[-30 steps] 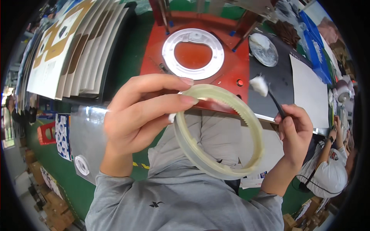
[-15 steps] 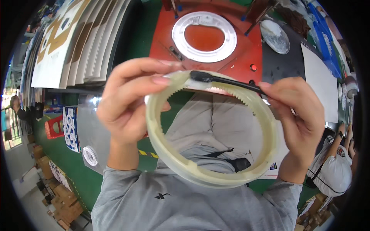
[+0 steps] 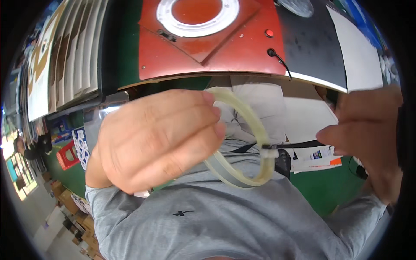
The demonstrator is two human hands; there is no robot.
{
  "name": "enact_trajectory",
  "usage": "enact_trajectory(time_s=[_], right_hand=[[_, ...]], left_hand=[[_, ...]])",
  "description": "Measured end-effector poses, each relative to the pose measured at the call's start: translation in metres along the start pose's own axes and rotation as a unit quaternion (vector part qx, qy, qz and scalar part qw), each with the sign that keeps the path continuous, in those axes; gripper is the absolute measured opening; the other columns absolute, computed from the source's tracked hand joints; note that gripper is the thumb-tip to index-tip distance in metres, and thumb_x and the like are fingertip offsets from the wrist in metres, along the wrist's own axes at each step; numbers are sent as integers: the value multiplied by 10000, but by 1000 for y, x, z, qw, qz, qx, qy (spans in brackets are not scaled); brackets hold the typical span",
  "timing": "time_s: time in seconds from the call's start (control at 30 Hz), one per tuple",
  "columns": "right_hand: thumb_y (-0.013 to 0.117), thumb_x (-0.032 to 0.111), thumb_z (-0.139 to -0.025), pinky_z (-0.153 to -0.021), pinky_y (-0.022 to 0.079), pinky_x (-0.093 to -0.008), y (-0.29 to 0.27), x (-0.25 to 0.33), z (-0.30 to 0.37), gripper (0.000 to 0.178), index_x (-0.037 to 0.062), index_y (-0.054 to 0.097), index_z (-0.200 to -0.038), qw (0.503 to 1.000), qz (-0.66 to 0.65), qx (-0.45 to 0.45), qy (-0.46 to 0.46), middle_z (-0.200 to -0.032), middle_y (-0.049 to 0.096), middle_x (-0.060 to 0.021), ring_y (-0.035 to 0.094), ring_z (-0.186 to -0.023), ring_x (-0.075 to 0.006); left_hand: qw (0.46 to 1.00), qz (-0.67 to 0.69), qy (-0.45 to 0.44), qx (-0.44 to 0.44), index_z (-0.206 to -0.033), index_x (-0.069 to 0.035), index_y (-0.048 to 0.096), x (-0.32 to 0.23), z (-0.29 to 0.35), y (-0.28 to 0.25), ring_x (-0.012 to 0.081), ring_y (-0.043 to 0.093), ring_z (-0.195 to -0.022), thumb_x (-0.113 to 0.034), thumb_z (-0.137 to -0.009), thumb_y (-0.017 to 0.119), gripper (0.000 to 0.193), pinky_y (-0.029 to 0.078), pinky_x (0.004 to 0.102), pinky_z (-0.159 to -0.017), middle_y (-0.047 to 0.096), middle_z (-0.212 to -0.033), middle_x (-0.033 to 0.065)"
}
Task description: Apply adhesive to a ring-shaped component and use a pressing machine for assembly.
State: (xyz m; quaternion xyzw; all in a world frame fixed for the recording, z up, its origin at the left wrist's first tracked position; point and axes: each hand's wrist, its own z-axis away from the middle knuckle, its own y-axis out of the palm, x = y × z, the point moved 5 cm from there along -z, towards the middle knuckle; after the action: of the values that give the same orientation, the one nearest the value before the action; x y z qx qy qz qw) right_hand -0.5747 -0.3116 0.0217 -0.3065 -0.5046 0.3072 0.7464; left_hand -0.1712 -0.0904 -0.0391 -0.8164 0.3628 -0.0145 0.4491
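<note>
A pale yellow plastic ring with a clear outer rim hangs tilted in front of my shirt. My left hand is closed on its left side, and the back of the hand hides much of the ring. At the right my right hand, partly dark and blurred, grips the end of a slim black brush. The brush's white, bristle-like tip meets the ring's right side. Ahead, a white oval ring plate lies on the red work surface.
The red bench has a red button and a black cable near its edge. Upright boards stand at the left. A clear dish sits far right on a black mat. A red stool stands lower left.
The ring has turned more edge-on, and my left hand now covers its left side. The brush tip has shifted from the ring's top to its right side. My right hand has moved outward.
</note>
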Motion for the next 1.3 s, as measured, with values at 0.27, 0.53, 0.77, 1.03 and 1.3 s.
enact_trajectory(time_s=[0.27,0.53,0.77,1.03,1.3], right_hand=[[559,140,-1073,-479,313,-166,-24,-36,-197,276,-9,693,-1263,942,-322,-91,-1,-909,660,-26,415,-554,8],[682,153,-1016,-725,508,-268,53,-159,-217,241,30,721,-1220,828,-104,-513,201,-902,709,-55,612,-783,-111],[693,71,-950,-932,494,-435,55,-122,-231,188,35,713,-1134,799,199,-550,137,-1111,687,-146,630,-1050,-358],[733,7,-902,-663,482,-324,40,29,-255,123,11,728,-1025,791,-11,-606,-90,-935,712,-112,640,-795,-209],[855,191,-749,-891,441,-462,56,104,-343,325,42,685,-982,874,110,-425,-210,-974,585,-98,538,-995,-322]], left_hand=[[999,-25,-12,27,-1059,66,704,12,0,-8,365,737,-947,-53,-761,766,327,635,406,-793,714,-1051,200],[966,12,-234,-110,-1073,61,707,32,45,-16,331,724,-988,87,-773,678,303,584,376,-846,730,-1061,217],[948,-7,-297,-117,-1113,62,721,44,49,-25,276,685,-936,54,-765,710,349,541,330,-811,693,-1039,176],[810,220,-460,-290,-1158,37,608,76,49,8,102,686,-879,-35,-983,702,212,543,224,-774,706,-989,67],[781,234,-432,-385,-977,6,562,118,30,37,57,626,-727,-55,-954,738,188,501,204,-632,667,-837,46]])
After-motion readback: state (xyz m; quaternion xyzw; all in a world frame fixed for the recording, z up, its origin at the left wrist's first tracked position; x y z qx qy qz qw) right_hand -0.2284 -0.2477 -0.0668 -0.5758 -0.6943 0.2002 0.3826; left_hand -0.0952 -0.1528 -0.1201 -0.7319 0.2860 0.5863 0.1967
